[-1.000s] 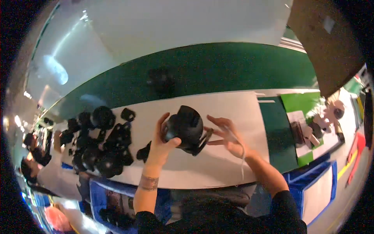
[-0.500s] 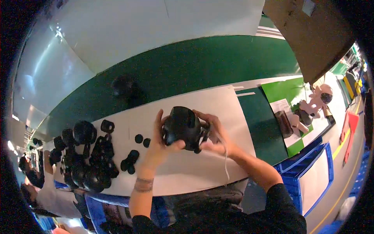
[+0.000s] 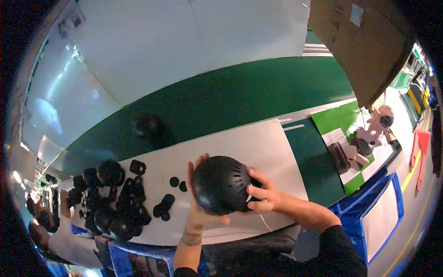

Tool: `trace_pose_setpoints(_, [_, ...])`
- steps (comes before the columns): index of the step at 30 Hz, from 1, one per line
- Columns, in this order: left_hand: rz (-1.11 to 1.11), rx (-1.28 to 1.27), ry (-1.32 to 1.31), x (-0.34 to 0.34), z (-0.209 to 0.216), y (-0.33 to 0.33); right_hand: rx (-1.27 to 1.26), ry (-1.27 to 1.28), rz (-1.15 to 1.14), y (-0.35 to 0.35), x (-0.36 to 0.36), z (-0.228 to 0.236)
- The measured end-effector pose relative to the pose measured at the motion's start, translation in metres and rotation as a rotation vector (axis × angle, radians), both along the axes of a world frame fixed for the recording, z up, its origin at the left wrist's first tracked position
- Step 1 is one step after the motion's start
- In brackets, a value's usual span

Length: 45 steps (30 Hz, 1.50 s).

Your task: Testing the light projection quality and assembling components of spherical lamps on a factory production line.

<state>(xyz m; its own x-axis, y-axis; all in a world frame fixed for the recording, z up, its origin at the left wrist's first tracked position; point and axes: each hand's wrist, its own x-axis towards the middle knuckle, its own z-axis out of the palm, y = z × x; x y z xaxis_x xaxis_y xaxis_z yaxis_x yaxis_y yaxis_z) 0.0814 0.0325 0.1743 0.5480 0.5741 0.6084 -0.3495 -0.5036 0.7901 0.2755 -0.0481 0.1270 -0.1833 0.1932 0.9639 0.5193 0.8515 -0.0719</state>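
Between both hands I hold a black rounded housing, its smooth domed side up, with rows of slots toward the right. My left hand wraps its left side, fingers at the far edge and thumb at the near edge. On the right side, my right hand grips the rim with bent fingers. A thin white cord hangs below the right hand toward the near edge of the white sheet. Left of the housing lie two small black discs and a cluster of small black round parts.
Many black parts are heaped at the left. To the right, pale jointed figure parts lie by a green board. A blue-edged bin stands near right; a cardboard box juts in above. Another person is at far left.
The black housing has been turned: its slotted dome now shows instead of its more uneven side. My right fingers have shifted onto its right rim. The view has moved slightly.
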Motion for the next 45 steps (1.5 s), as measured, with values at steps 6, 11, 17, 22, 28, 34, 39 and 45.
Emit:
trace_pose_setpoints(6, [-0.073, -0.176, -0.171, 0.005, -0.011, -0.003, -0.043, -0.109, -0.056, -0.006, -0.001, -0.004])
trace_pose_setpoints(11, [-0.108, -0.666, -0.205, -0.012, 0.028, -0.013, -0.321, -0.008, 0.133, -0.01, -0.015, 0.003])
trace_pose_setpoints(17, [-0.283, -0.493, 0.018, -0.018, -0.007, -0.02, -0.99, 0.671, 0.434, -0.016, -0.001, 0.033])
trace_pose_setpoints(22, [-0.378, -0.303, 0.069, -0.012, -0.013, -0.013, -1.049, 0.626, 0.415, -0.034, 0.014, 0.02])
trace_pose_setpoints(28, [-0.43, -0.218, 0.142, -0.022, -0.032, -0.003, -0.879, 0.518, 0.117, -0.044, 0.001, 0.023])
trace_pose_setpoints(34, [-0.257, -0.356, 0.218, -0.025, -0.062, -0.022, -0.935, 0.417, 0.008, -0.053, 0.0, -0.001])
trace_pose_setpoints(39, [-0.177, -0.318, 0.137, -0.017, -0.065, -0.044, -1.12, 0.737, 0.313, -0.043, 0.021, -0.043])
trace_pose_setpoints(45, [-0.089, -0.347, -0.02, 0.001, -0.068, -0.061, -0.953, 0.398, 0.097, -0.075, -0.022, 0.024])
